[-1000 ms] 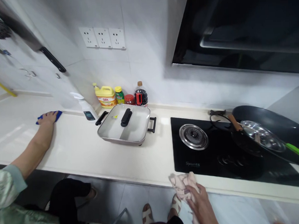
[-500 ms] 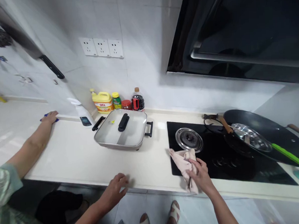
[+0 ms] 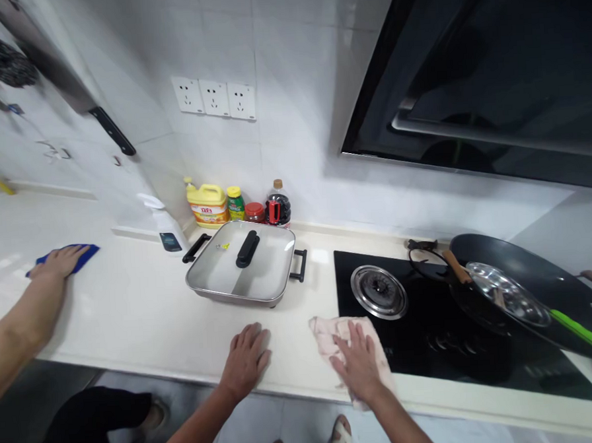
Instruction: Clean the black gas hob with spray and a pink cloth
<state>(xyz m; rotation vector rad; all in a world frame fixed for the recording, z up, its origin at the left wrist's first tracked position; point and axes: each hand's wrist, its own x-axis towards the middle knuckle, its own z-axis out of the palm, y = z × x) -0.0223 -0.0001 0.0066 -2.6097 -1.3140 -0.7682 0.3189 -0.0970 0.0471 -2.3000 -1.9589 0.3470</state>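
My right hand (image 3: 359, 363) lies with its fingers spread on a pale pink cloth (image 3: 324, 331). The cloth is laid out at the left front corner of the black cooktop (image 3: 427, 357), partly on the white counter (image 3: 287, 334) and hanging a little over its front edge. Left of it, my left hand (image 3: 246, 361) rests on the bare counter, fingers stretched out and holding nothing. Behind my left hand stands a square electric pan with a glass lid (image 3: 219, 268) and black handles.
A co-worker's hand (image 3: 60, 261) presses a blue cloth (image 3: 87, 255) at the left. A spray bottle (image 3: 164, 225), a yellow detergent jug (image 3: 208, 206) and jars line the wall. A large wok (image 3: 511, 253) holding a metal strainer covers the cooktop's right. A knife (image 3: 112, 130) hangs left.
My right hand has gone from gripping the bunched cloth to lying on it spread out, farther left. My left hand has come down onto the counter. The co-worker's hand and blue cloth moved left and nearer.
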